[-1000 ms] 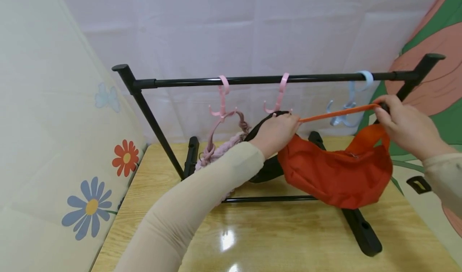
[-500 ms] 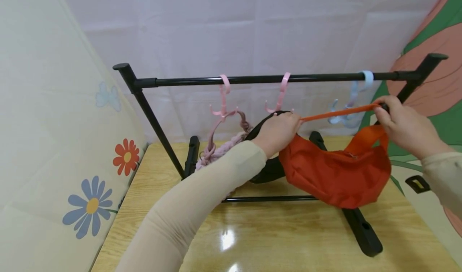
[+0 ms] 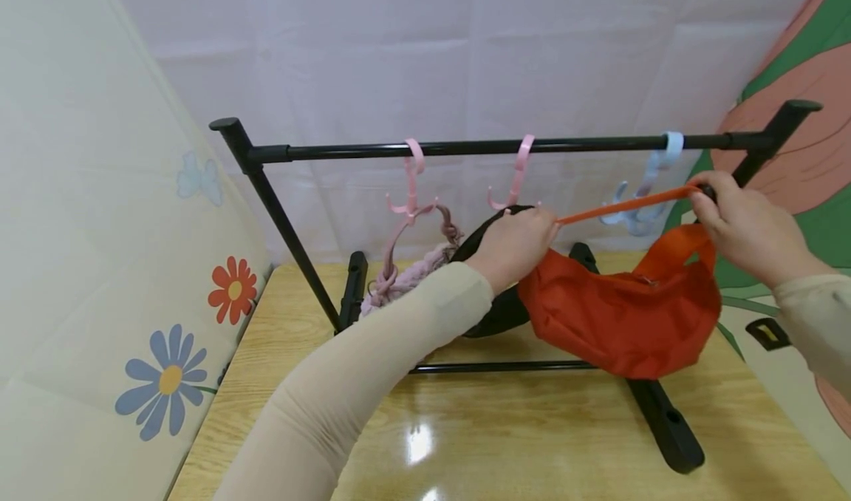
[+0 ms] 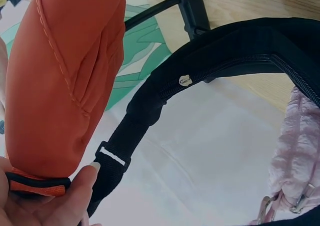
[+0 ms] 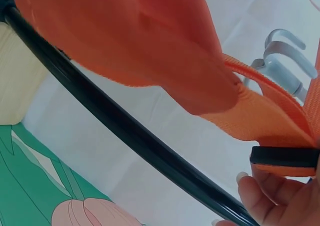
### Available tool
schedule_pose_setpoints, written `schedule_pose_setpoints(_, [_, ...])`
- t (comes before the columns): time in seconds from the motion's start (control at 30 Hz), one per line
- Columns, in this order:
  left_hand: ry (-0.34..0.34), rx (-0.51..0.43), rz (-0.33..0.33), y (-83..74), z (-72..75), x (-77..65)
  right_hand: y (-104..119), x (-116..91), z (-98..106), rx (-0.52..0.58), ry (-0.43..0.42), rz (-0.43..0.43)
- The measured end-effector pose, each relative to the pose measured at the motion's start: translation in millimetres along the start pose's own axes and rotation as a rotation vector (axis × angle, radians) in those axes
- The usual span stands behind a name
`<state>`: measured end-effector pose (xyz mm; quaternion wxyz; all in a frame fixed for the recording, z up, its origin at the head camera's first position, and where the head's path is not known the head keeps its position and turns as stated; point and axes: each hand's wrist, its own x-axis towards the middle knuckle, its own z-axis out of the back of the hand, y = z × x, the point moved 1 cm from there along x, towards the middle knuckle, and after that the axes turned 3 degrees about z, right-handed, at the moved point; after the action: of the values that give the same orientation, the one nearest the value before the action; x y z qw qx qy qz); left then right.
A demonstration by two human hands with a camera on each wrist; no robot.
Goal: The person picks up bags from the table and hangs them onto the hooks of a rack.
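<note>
In the head view a red-orange waist bag [image 3: 625,316] hangs between my two hands in front of the rack's right half. My left hand [image 3: 515,246] pinches the strap at the bag's left end, beside a black strap fitting [image 4: 37,183]. At the upper right my right hand [image 3: 747,227] grips the strap near another black fitting [image 5: 282,156]. The orange strap [image 3: 618,209] is drawn out between the hands. It crosses in front of a light blue hook [image 3: 643,191] on the rack bar.
The black rack bar [image 3: 598,144] also carries a left pink hook [image 3: 411,183] and a middle pink hook [image 3: 520,172]. A pink textured bag [image 3: 412,272] hangs from the left one, and a black bag [image 3: 499,320] from the middle one. A rack foot [image 3: 665,427] stands on the wooden table [image 3: 532,434].
The left hand has shifted slightly to the right with its end of the red-orange bag, and the bag's lower edge has risen slightly. The blue hook has swung a little.
</note>
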<state>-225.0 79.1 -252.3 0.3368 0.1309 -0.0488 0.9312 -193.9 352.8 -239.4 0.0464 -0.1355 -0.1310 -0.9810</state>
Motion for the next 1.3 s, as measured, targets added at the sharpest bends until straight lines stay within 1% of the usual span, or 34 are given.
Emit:
schedule_pose_setpoints(0.17, [0.041, -0.035, 0.014, -3.9, -1.0, 0.1, -4, 8, 1, -0.017, 0.016, -0.007])
schedule_pose_setpoints(0.23, [0.044, -0.021, 0.003, -6.9, -1.1, -0.7, -6, 11, 1, -0.025, 0.023, -0.012])
schedule_pose_setpoints(0.3, [0.013, 0.021, -0.026, -10.6, -1.7, -2.3, -7, 14, 0, -0.029, 0.032, -0.017])
schedule_pose_setpoints(0.37, [-0.039, 0.067, -0.052, -14.7, -3.3, -4.2, -9, 16, -1, -0.031, 0.038, -0.015])
schedule_pose_setpoints(0.43, [-0.083, 0.099, -0.066, -18.4, -5.1, -5.7, -10, 18, -1, -0.033, 0.041, -0.006])
schedule_pose_setpoints(0.5, [-0.103, 0.112, -0.066, -21.4, -7.5, -6.8, -11, 20, -2, -0.031, 0.046, 0.01])
schedule_pose_setpoints(0.6, [-0.076, 0.083, -0.065, -24.3, -10.9, -7.6, -13, 23, -3, -0.02, 0.066, 0.043])
schedule_pose_setpoints(0.73, [-0.029, 0.069, -0.081, -26.5, -14.7, -8.7, -17, 26, -3, -0.006, 0.108, 0.074])
schedule_pose_setpoints(0.93, [-0.012, 0.08, -0.088, -27.4, -16.9, -9.8, -20, 25, -5, -0.028, 0.163, 0.076])
schedule_pose_setpoints(1.13, [0.009, 0.052, -0.086, -26.9, -18.3, -10.7, -23, 21, -6, -0.032, 0.208, 0.071])
schedule_pose_setpoints(1.3, [0.013, 0.035, -0.078, -27.5, -20.2, -11.2, -27, 19, -8, -0.03, 0.248, 0.058])
